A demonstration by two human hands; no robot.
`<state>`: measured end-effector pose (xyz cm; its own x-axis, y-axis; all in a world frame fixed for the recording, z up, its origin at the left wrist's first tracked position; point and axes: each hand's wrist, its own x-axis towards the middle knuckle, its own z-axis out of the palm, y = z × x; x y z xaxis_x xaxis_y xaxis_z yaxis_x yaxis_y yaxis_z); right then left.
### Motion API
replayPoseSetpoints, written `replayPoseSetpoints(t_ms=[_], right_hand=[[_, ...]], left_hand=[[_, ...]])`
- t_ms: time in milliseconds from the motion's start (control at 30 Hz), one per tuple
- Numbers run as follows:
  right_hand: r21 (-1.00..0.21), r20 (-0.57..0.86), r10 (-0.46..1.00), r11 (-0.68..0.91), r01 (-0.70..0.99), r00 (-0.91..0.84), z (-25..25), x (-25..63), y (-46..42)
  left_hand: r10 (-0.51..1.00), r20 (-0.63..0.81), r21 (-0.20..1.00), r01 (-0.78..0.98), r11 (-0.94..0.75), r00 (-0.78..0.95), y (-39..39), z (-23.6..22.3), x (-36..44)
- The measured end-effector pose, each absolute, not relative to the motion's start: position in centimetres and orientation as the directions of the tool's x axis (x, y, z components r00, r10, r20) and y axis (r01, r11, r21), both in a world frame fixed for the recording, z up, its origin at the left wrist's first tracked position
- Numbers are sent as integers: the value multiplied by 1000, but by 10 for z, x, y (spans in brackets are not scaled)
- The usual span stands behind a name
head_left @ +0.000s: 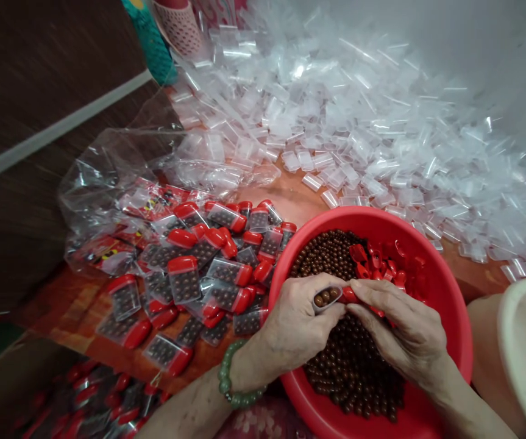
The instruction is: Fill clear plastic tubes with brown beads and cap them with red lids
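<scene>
Over a red basin [367, 216], my left hand [297, 317] is closed around a small clear plastic case [327, 297] whose open end shows brown beads inside. My right hand [397, 329] pinches a red cap [348, 296] right beside that opening; whether cap and case touch I cannot tell. Below both hands the basin holds many round brown beads [354, 366]. Loose red caps [384, 265] lie at the basin's right side. A green bead bracelet [226, 378] circles my left wrist.
Left of the basin lies a pile of bead-filled cases with red caps [184, 280]. Behind it is a crumpled clear plastic bag [107, 164]. A large heap of clear cases [336, 122] spreads across the back and right. More capped cases [93, 396] sit lower left.
</scene>
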<state>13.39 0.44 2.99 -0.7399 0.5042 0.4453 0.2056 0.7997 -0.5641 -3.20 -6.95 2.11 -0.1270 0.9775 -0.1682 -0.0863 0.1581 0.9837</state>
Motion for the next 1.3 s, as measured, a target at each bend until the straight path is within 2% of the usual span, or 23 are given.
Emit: replayPoseSetpoints(t_ms=[133, 233, 333, 467, 533, 667, 800, 900, 1067, 1167, 1300], right_hand=[[-506, 439, 503, 823, 258, -744, 26, 133, 2], [-502, 418, 500, 823, 266, -758, 27, 134, 4], [-561, 393, 559, 775, 291, -730, 34, 138, 10], [-709, 353, 680, 643, 290, -643, 51, 135, 19], [-746, 346, 646, 630, 218, -681, 59, 128, 22], [-769, 312, 486, 634, 83, -816, 62, 111, 25], [-792, 266, 433, 608, 61, -861, 57, 105, 25], [-784, 260, 416, 617, 61, -871, 55, 106, 26], [-755, 267, 381, 654, 54, -885, 58, 109, 29], [-734, 242, 375, 674, 85, -895, 59, 110, 31], [-654, 264, 344, 750, 95, -901, 60, 112, 31]], left_hand=[[981, -132, 991, -14, 131, -144, -71, 18, -31], [979, -161, 986, -52, 155, -125, -71, 18, -30], [970, -222, 972, -94, 214, -94, -70, 21, -31], [969, -245, 968, -66, 242, -39, -69, 23, -33], [971, -237, 968, -82, 236, -4, -69, 23, -34], [984, -170, 962, -207, 178, 54, -70, 20, -35], [987, -117, 923, -356, 149, 111, -69, 21, -35], [980, -149, 888, -418, 191, 130, -69, 22, -35], [965, -212, 870, -419, 258, 153, -67, 24, -36], [968, -200, 872, -423, 247, 153, -65, 26, -37], [945, -251, 867, -385, 316, 210, -65, 27, -39]])
